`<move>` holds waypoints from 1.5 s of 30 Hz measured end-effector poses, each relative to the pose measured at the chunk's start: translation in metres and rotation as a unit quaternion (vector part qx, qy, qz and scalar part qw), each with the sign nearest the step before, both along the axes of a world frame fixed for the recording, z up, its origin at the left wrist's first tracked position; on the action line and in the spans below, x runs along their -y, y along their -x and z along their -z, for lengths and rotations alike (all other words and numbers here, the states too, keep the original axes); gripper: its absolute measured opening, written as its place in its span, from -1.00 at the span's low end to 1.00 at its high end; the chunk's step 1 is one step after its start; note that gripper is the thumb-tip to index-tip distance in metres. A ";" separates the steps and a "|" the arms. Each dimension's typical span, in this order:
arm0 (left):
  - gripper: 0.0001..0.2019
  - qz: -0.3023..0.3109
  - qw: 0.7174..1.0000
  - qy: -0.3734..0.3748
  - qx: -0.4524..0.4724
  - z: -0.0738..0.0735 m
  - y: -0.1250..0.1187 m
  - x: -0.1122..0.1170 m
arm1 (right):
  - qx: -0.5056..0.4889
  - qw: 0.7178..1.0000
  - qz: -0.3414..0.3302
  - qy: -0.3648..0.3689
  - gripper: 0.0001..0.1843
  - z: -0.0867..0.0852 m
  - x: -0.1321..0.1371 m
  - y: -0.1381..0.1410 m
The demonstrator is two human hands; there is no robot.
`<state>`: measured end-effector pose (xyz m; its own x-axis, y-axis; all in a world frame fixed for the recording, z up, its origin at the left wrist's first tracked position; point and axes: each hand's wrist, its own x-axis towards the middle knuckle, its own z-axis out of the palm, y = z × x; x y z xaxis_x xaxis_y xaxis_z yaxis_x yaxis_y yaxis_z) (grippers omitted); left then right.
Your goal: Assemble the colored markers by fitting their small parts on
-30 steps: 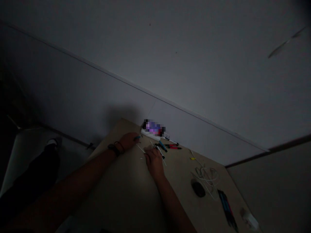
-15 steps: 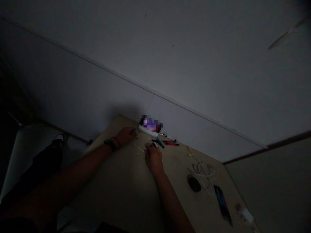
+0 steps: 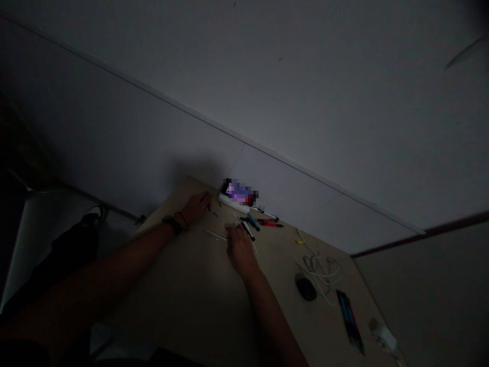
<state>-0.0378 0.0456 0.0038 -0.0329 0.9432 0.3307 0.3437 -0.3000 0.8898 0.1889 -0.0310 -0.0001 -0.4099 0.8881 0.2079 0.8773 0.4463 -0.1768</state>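
Observation:
At the far left part of the desk [image 3: 183, 280], my left hand [image 3: 195, 208] is closed around a small blue piece [image 3: 205, 195], perhaps part of a pen. My right hand [image 3: 241, 251] is bent down at the desk surface with fingers together. A thin white stick [image 3: 216, 235] runs leftward from its fingertips, which seem to pinch it; the contact is dark. Another thin white stick [image 3: 237, 219] passes under or beside that hand. Just beyond it lie a white-and-black pen [image 3: 249, 231] and a blue pen piece [image 3: 252, 221]. Red-and-black pens [image 3: 270, 223] lie to the right.
A lit phone [image 3: 240, 193], partly pixelated, leans at the wall on a white base [image 3: 234, 205]. On the right are a black mouse [image 3: 305, 288], a coiled white cable [image 3: 323, 270], a dark pack of pens [image 3: 350, 321] and a white plug [image 3: 387, 338].
My left hand has drawn slightly left and up, away from the right hand, with the blue piece. The white stick at my right hand has turned a little flatter. The view has shifted slightly.

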 end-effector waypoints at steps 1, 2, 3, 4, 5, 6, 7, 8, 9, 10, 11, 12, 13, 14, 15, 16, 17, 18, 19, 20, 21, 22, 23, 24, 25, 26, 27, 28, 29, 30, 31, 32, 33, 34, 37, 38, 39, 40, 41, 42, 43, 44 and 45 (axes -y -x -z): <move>-0.42 -0.005 1.000 -0.002 0.014 0.000 0.001 0.000 | -0.002 1.000 -0.001 0.000 -0.47 0.001 0.000 0.000; -0.41 -0.010 1.000 -0.004 0.027 0.000 0.001 -0.001 | -0.006 1.000 -0.001 -0.001 -0.45 0.002 0.000 0.000; -0.41 -0.014 0.999 -0.005 0.038 0.000 0.002 -0.001 | -0.015 1.000 -0.001 -0.003 -0.45 0.003 -0.001 0.000; -0.41 -0.016 0.999 -0.007 0.048 0.001 0.003 -0.001 | -0.029 1.000 0.001 -0.009 -0.45 0.004 -0.002 -0.001; -0.40 -0.019 0.998 -0.008 0.058 0.001 0.003 -0.001 | -0.049 0.999 0.004 -0.017 -0.45 0.005 -0.003 -0.003; -0.40 -0.020 0.998 -0.009 0.067 0.001 0.003 -0.001 | -0.074 0.997 0.009 -0.029 -0.46 0.006 -0.005 -0.004; -0.40 -0.021 0.997 -0.014 0.072 0.001 0.002 0.000 | -0.102 0.994 0.016 -0.043 -0.47 0.008 -0.007 -0.006; -0.40 -0.020 0.997 -0.021 0.074 0.000 0.000 0.002 | -0.131 0.989 0.026 -0.057 -0.49 0.009 -0.010 -0.008; -0.41 -0.012 0.997 -0.031 0.070 -0.001 -0.002 0.004 | -0.160 0.984 0.036 -0.071 -0.51 0.010 -0.012 -0.010; -0.42 0.002 0.997 -0.041 0.061 -0.002 -0.006 0.008 | -0.186 0.978 0.046 -0.083 -0.53 0.010 -0.014 -0.012; -0.43 0.022 0.997 -0.053 0.049 -0.003 -0.010 0.012 | -0.209 0.972 0.053 -0.094 -0.55 0.011 -0.015 -0.013; -0.44 0.058 0.996 -0.059 0.032 -0.004 -0.015 0.016 | -0.229 0.966 0.059 -0.103 -0.57 0.011 -0.017 -0.015; -0.45 0.085 0.994 -0.065 0.022 -0.005 -0.020 0.021 | -0.247 0.960 0.062 -0.112 -0.59 0.011 -0.018 -0.015; -0.46 0.119 0.990 -0.076 0.008 -0.006 -0.026 0.026 | -0.263 0.955 0.063 -0.119 -0.60 0.010 -0.018 -0.016; -0.47 0.150 0.985 -0.089 -0.005 -0.007 -0.031 0.031 | -0.277 0.951 0.062 -0.126 -0.60 0.009 -0.018 -0.016; -0.47 0.174 0.979 -0.105 -0.016 -0.007 -0.036 0.035 | -0.288 0.947 0.060 -0.132 -0.61 0.008 -0.018 -0.016; -0.49 0.199 0.973 -0.116 -0.026 -0.007 -0.040 0.038 | -0.297 0.943 0.058 -0.135 -0.61 0.007 -0.018 -0.016; -0.50 0.220 0.967 -0.125 -0.033 -0.006 -0.043 0.040 | -0.304 0.941 0.056 -0.138 -0.61 0.005 -0.018 -0.015; -0.51 0.236 0.962 -0.130 -0.042 -0.006 -0.045 0.041 | -0.310 0.939 0.057 -0.139 -0.61 0.004 -0.018 -0.015; -0.52 0.249 0.958 -0.132 -0.049 -0.005 -0.046 0.042 | -0.313 0.938 0.057 -0.138 -0.61 0.003 -0.017 -0.015; -0.52 0.256 0.956 -0.131 -0.056 -0.004 -0.047 0.042 | -0.315 0.938 0.057 -0.135 -0.61 0.002 -0.017 -0.015; -0.52 0.259 0.955 -0.127 -0.061 -0.003 -0.047 0.041 | -0.316 0.938 0.057 -0.131 -0.60 0.002 -0.017 -0.015; -0.51 0.257 0.956 -0.123 -0.065 -0.002 -0.047 0.040 | -0.315 0.939 0.055 -0.126 -0.60 0.002 -0.017 -0.015; -0.50 0.253 0.958 -0.118 -0.068 -0.001 -0.047 0.040 | -0.313 0.941 0.053 -0.122 -0.61 0.002 -0.017 -0.015; -0.48 0.249 0.959 -0.114 -0.071 -0.001 -0.047 0.039 | -0.309 0.942 0.052 -0.118 -0.61 0.003 -0.017 -0.015; -0.48 0.244 0.960 -0.110 -0.076 0.000 -0.047 0.039 | -0.307 0.943 0.050 -0.116 -0.62 0.004 -0.017 -0.015; -0.47 0.242 0.961 -0.108 -0.083 0.000 -0.047 0.038 | -0.306 0.944 0.049 -0.114 -0.62 0.005 -0.017 -0.016; -0.48 0.241 0.960 -0.108 -0.092 0.000 -0.046 0.038 | -0.306 0.945 0.045 -0.111 -0.63 0.006 -0.018 -0.016; -0.48 0.241 0.959 -0.112 -0.103 0.001 -0.046 0.038 | -0.308 0.945 0.040 -0.106 -0.63 0.007 -0.018 -0.017; -0.49 0.242 0.957 -0.116 -0.113 0.001 -0.046 0.038 | -0.312 0.944 0.035 -0.101 -0.64 0.009 -0.018 -0.017; -0.49 0.243 0.955 -0.122 -0.122 0.002 -0.046 0.038 | -0.318 0.943 0.030 -0.096 -0.65 0.009 -0.019 -0.018; -0.50 0.244 0.953 -0.126 -0.130 0.002 -0.046 0.038 | -0.326 0.941 0.028 -0.090 -0.65 0.010 -0.019 -0.019; -0.50 0.246 0.951 -0.128 -0.135 0.002 -0.046 0.038 | -0.335 0.938 0.029 -0.084 -0.66 0.010 -0.020 -0.020; -0.50 0.247 0.951 -0.129 -0.137 0.003 -0.047 0.038 | -0.344 0.935 0.034 -0.078 -0.67 0.010 -0.021 -0.021; -0.51 0.253 0.949 -0.129 -0.135 0.005 -0.048 0.036 | -0.384 0.917 0.083 -0.070 -0.67 0.009 -0.025 -0.026; -0.52 0.255 0.949 -0.129 -0.133 0.005 -0.048 0.036 | -0.402 0.907 0.107 -0.068 -0.67 0.010 -0.026 -0.028; -0.53 0.257 0.949 -0.130 -0.131 0.005 -0.048 0.035 | -0.422 0.895 0.130 -0.064 -0.65 0.010 -0.028 -0.031; -0.53 0.257 0.949 -0.130 -0.130 0.005 -0.048 0.035 | -0.440 0.884 0.149 -0.058 -0.64 0.011 -0.030 -0.033; -0.54 0.255 0.949 -0.131 -0.130 0.005 -0.048 0.035 | -0.457 0.872 0.165 -0.050 -0.62 0.012 -0.031 -0.034; -0.54 0.249 0.950 -0.135 -0.130 0.005 -0.048 0.035 | -0.472 0.863 0.177 -0.042 -0.61 0.013 -0.032 -0.036; -0.53 0.242 0.951 -0.142 -0.129 0.005 -0.047 0.035 | -0.484 0.855 0.183 -0.034 -0.61 0.014 -0.033 -0.036; -0.52 0.235 0.951 -0.155 -0.126 0.004 -0.047 0.035 | -0.493 0.850 0.185 -0.026 -0.63 0.015 -0.034 -0.036; -0.49 0.228 0.951 -0.172 -0.121 0.004 -0.046 0.035 | -0.501 0.846 0.182 -0.020 -0.66 0.015 -0.033 -0.035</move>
